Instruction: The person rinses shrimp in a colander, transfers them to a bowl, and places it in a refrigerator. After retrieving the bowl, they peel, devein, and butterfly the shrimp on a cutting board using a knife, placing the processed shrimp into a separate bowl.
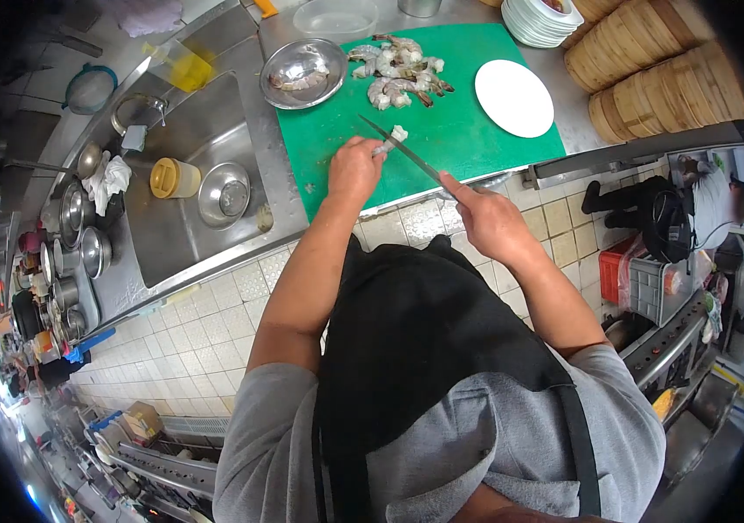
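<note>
My right hand is wrapped round the handle of a long kitchen knife, its blade slanting up and left over the green cutting board. Under the blade lies a peeled shrimp, pinned at its near end by the closed fingers of my left hand. A white piece of shrimp meat shows just beyond the blade. Farther up the board is a pile of peeled shrimp with tails on. A metal bowl at the board's left corner holds one more shrimp. To the right rests a white oval plate.
A steel sink on the left contains a yellow-lidded container and a metal bowl. Stacked white plates and bamboo steamers stand at the back right. Another person is at far right, near a red crate.
</note>
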